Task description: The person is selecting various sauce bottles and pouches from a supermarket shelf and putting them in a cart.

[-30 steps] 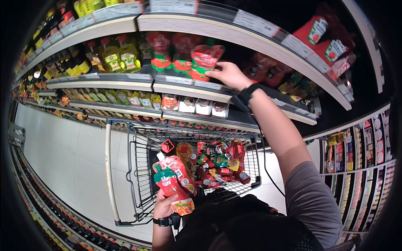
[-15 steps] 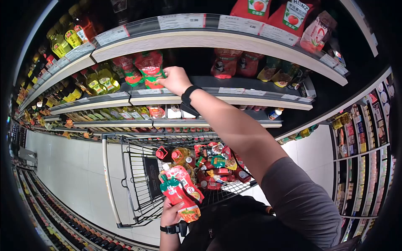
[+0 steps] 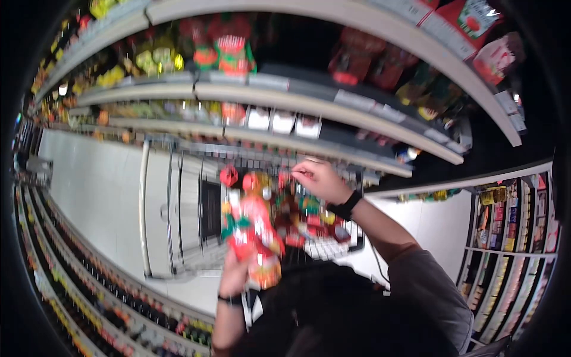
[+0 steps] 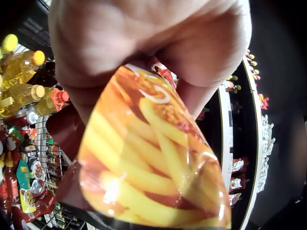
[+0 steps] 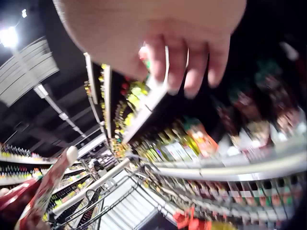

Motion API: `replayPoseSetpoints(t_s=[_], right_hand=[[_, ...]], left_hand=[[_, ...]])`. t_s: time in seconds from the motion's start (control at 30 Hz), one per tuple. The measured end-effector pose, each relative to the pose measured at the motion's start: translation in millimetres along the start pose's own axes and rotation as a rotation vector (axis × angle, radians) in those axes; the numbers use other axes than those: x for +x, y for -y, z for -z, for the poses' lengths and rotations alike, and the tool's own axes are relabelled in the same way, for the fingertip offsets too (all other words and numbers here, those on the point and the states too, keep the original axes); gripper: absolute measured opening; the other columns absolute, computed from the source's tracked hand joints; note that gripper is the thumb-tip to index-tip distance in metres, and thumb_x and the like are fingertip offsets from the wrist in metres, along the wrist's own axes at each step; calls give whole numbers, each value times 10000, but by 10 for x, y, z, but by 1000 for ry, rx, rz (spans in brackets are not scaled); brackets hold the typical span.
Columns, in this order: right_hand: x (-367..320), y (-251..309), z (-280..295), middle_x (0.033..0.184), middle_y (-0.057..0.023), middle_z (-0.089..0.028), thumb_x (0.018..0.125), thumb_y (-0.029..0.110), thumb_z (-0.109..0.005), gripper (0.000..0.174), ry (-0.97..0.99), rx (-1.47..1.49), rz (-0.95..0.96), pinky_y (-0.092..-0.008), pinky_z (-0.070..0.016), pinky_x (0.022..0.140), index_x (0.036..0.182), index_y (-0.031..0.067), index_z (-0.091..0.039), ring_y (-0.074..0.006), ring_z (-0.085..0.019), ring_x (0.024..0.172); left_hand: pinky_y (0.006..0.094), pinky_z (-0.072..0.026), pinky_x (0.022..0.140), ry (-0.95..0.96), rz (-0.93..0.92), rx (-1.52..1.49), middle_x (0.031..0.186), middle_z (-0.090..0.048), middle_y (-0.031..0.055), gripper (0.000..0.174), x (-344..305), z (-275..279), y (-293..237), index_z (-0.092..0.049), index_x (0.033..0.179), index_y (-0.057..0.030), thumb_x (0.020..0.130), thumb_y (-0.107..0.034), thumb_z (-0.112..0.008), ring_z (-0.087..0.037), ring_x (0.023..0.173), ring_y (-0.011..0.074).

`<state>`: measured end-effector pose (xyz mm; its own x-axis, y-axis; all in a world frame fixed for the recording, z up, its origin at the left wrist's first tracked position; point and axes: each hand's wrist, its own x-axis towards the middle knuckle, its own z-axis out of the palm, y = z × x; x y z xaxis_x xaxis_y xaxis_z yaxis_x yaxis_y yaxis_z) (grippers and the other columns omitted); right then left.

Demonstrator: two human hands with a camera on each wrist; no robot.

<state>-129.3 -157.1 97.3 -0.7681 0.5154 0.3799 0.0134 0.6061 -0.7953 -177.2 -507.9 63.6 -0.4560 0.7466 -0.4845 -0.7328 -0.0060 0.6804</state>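
Observation:
Blurred by motion, my left hand (image 3: pixel 234 271) grips red ketchup pouches (image 3: pixel 253 223) with spouts, held up over the near side of the shopping cart. The left wrist view shows one pouch bottom close up, printed with french fries (image 4: pixel 153 158), hanging below the palm. My right hand (image 3: pixel 324 180) is over the far side of the cart, away from the shelf and to the right of the pouches. In the right wrist view its fingers (image 5: pixel 177 67) are loosely extended with nothing in them. More red and green pouches (image 3: pixel 232 50) stand on the shelf above.
The wire cart, with its pale handle (image 3: pixel 144 208), holds oil bottles (image 4: pixel 21 93) and several sauce bottles and packets (image 3: pixel 312 220). Stocked shelves with a long pale edge (image 3: pixel 285 98) run along the far side. Another rack (image 3: pixel 505 238) stands at right.
My right hand touched a pouch on the shelf, shifting it left beside the others; now it has let go and come down over the cart. My left hand still holds its pouches.

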Motion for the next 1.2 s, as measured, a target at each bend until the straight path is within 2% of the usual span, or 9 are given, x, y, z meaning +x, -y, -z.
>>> replayPoseSetpoints(t_s=[0.07,0.13,0.2,0.27,0.33,0.53,0.8,1.0,1.2], right_hand=[[-709,-206,68,932,-105,-682,919,148,-661,178,419,176,-271,-308,-518,767,1026,7,-677,-196,-668,884],[-1299,-170,126,1016,-73,-697,959,196,-639,229,491,384,-495,-280,-520,790,1088,10,-669,-124,-656,937],[-1491,196,292,1159,-58,-645,984,208,-605,408,508,838,-611,-262,-503,841,1344,40,-506,-92,-618,964],[-1540,318,408,1154,-38,-625,987,205,-599,460,517,838,-560,-257,-493,864,1393,49,-451,-71,-594,983],[-1527,567,635,1146,-14,-621,978,187,-612,469,298,935,-529,-261,-492,868,1393,44,-448,-67,-583,1016],[-1891,527,1381,1189,-45,-646,986,91,-577,347,135,941,-569,-269,-503,912,1315,10,-504,-93,-615,1052],[-2608,385,1816,1146,-43,-666,970,120,-617,367,-208,903,-572,-244,-534,833,1304,-3,-525,-78,-635,988],[-2782,320,1796,1136,-28,-668,1008,192,-562,338,-241,970,-648,-221,-518,819,1294,12,-552,-49,-619,966],[-2728,358,1662,1082,-55,-679,1022,200,-529,304,-191,1027,-608,-223,-569,656,1266,19,-551,-99,-679,874]], left_hand=[[371,-510,983,-5,-27,63,1269,-610,98,458,114,-185,-182,-473,1341,-12,911,5,-628,-609,1144,191],[360,-512,977,104,-32,91,1247,-620,94,414,202,-459,-393,-486,1324,-3,928,-2,-607,-617,1129,183],[356,-515,975,175,-27,108,1250,-616,97,404,254,-767,-519,-482,1321,2,934,-3,-599,-620,1127,183],[360,-516,977,269,-7,78,1263,-609,101,397,338,-1181,-562,-478,1320,3,939,-9,-593,-619,1136,189],[366,-512,986,378,33,61,1276,-601,107,404,369,-1568,-521,-470,1326,-1,944,-19,-600,-615,1148,198],[371,-503,993,508,147,153,1283,-601,94,442,327,-2198,-229,-471,1343,-23,929,-16,-625,-607,1160,191],[408,-485,1011,424,14,221,1317,-589,159,404,73,-2504,-126,-490,1335,-17,947,-61,-595,-601,1181,248],[421,-483,1015,365,25,290,1287,-601,173,366,-58,-2222,-66,-483,1324,17,998,-142,-535,-599,1186,269],[446,-472,1030,289,-31,190,1297,-594,176,409,-344,-2242,-89,-453,1356,7,1038,-250,-464,-592,1199,287]])
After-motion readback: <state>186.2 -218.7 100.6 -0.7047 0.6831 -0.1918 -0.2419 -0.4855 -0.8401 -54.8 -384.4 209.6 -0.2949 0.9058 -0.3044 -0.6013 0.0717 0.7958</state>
